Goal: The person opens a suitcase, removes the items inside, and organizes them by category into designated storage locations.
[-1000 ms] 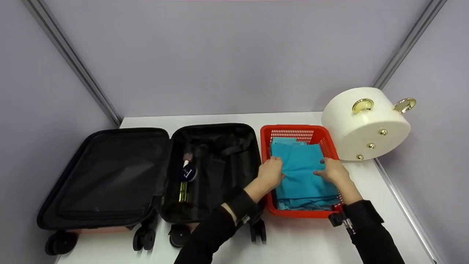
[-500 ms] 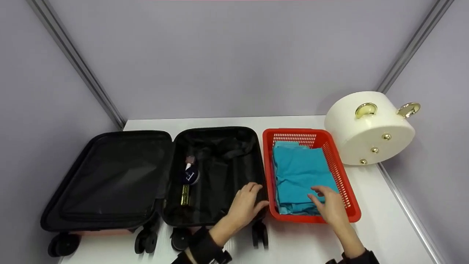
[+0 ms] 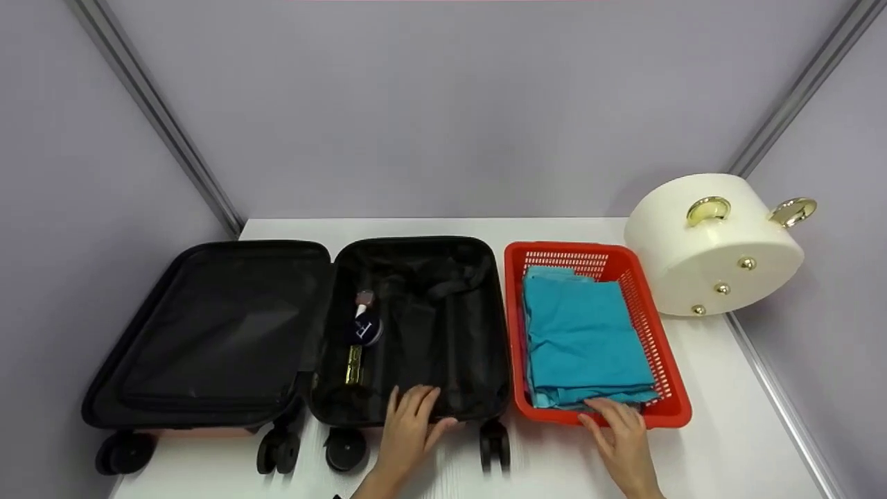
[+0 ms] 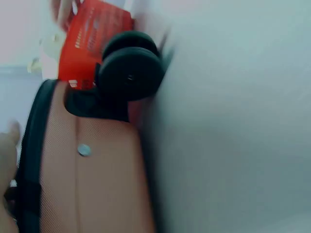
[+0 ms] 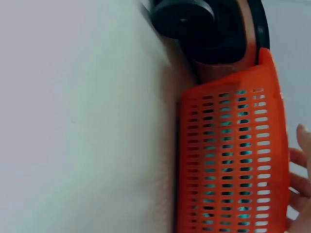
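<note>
- the fingers (image 3: pixel 416 403) of my left hand (image 3: pixel 404 435) are loose and parted, with nothing in them, at the near edge of the open black-lined suitcase (image 3: pixel 423 346); i can't tell if they touch it.
- my right hand (image 3: pixel 624 440) is relaxed and grasps nothing, its fingertips over the near rim of the red basket (image 3: pixel 670 418); contact is unclear.
- the folded blue cloths (image 3: pixel 585 339) lie stacked inside that basket, just beyond my right fingertips.
- along the left of the suitcase's right half sit a dark blue round tin (image 3: pixel 367 328) and a shiny yellow-green pack (image 3: pixel 354 365) nearer me.
- suitcase and basket stand side by side on the white bench (image 3: pixel 568 464).
- a white round case (image 3: pixel 675 229) with gold handles stands behind and right of the basket.
</note>
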A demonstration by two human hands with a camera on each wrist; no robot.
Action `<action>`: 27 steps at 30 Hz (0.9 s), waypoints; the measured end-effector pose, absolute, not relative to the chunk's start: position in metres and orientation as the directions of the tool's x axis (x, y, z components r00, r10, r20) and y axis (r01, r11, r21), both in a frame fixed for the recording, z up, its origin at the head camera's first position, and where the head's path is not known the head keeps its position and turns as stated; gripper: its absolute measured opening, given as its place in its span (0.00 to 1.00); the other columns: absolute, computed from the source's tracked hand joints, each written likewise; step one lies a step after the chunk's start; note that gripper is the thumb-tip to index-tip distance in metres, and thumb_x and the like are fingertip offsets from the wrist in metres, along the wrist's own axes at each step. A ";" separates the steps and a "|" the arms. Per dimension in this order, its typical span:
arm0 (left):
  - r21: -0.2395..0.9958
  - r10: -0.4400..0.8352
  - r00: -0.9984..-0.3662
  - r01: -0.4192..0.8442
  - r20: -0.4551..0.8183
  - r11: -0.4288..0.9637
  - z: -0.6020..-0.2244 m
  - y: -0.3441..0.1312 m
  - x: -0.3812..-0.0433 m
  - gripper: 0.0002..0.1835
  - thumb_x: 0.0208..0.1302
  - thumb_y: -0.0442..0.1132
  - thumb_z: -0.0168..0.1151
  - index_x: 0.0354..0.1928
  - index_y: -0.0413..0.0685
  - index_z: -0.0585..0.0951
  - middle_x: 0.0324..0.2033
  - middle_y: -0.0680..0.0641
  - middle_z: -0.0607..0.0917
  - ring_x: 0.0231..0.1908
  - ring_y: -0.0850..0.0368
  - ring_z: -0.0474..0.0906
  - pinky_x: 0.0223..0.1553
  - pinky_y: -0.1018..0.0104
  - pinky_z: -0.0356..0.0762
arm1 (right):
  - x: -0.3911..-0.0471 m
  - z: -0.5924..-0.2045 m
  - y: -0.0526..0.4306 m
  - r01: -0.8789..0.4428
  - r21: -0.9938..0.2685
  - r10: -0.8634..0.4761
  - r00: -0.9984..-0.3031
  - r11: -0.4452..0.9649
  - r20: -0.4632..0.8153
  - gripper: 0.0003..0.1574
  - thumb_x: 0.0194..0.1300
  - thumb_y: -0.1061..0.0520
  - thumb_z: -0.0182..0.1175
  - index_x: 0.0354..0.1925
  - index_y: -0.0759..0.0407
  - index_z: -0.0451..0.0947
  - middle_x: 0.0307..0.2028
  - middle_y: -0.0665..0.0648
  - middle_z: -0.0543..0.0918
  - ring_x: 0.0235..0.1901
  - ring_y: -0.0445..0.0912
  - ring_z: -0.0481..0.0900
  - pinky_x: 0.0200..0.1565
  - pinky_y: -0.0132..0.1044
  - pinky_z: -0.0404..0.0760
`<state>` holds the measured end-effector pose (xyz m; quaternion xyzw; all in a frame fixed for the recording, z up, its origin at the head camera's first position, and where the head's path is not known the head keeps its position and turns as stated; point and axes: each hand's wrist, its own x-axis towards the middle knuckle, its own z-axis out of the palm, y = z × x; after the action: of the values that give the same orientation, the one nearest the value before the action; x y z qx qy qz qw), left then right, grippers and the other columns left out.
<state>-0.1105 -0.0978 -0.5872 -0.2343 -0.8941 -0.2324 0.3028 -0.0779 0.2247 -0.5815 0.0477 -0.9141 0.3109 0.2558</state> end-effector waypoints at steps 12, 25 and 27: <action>0.280 0.200 -0.612 0.596 0.765 0.753 -0.608 -0.101 -0.097 0.11 0.57 0.47 0.58 0.34 0.46 0.80 0.27 0.52 0.77 0.29 0.57 0.73 0.37 0.54 0.67 | -0.077 -0.605 0.217 -0.326 -0.550 0.108 -0.782 0.769 0.614 0.20 0.38 0.65 0.70 0.36 0.58 0.81 0.34 0.52 0.79 0.39 0.44 0.70 0.48 0.48 0.53; 0.274 0.159 -0.557 0.613 0.815 0.741 -0.614 -0.098 -0.100 0.15 0.63 0.49 0.50 0.31 0.46 0.80 0.26 0.52 0.76 0.27 0.58 0.72 0.34 0.58 0.64 | -0.098 -0.617 0.226 -0.474 -0.545 0.059 -0.715 0.691 0.696 0.22 0.34 0.55 0.74 0.33 0.52 0.81 0.32 0.46 0.77 0.38 0.41 0.69 0.42 0.43 0.49; 0.270 0.160 -0.555 0.612 0.816 0.743 -0.614 -0.098 -0.100 0.16 0.63 0.49 0.49 0.31 0.46 0.80 0.26 0.52 0.76 0.27 0.58 0.72 0.34 0.57 0.64 | -0.104 -0.614 0.227 -0.472 -0.546 0.052 -0.721 0.692 0.691 0.22 0.32 0.58 0.74 0.33 0.52 0.81 0.32 0.48 0.78 0.37 0.42 0.69 0.41 0.43 0.49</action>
<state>-0.1003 -0.0977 -0.6142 -0.2302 -0.8381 -0.2744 0.4114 -0.1037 0.2269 -0.6137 0.1235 -0.8497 0.3723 0.3522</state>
